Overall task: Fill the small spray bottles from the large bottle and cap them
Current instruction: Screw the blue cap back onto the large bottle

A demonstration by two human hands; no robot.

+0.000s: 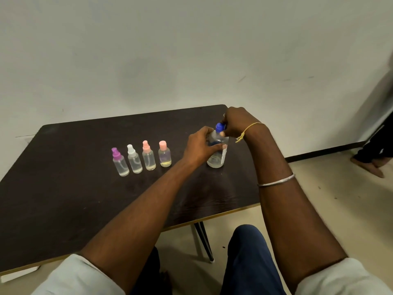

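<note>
The large clear bottle [217,160] stands upright on the dark table [63,188], right of centre. My left hand [200,145] wraps around its body. My right hand [236,122] pinches its blue cap [219,127] from above. To the left stand several small spray bottles in a row, all upright with tops on: purple top [120,163], white top [134,159], pink spray top [148,156] and pink round cap [164,155]. Each holds a little clear liquid; the last one's looks yellowish.
The table's far edge meets a plain wall. Its right front corner lies close to my right forearm, with a black table leg [204,239] below. Another person's foot [368,167] is on the floor at far right. My knees are under the near edge.
</note>
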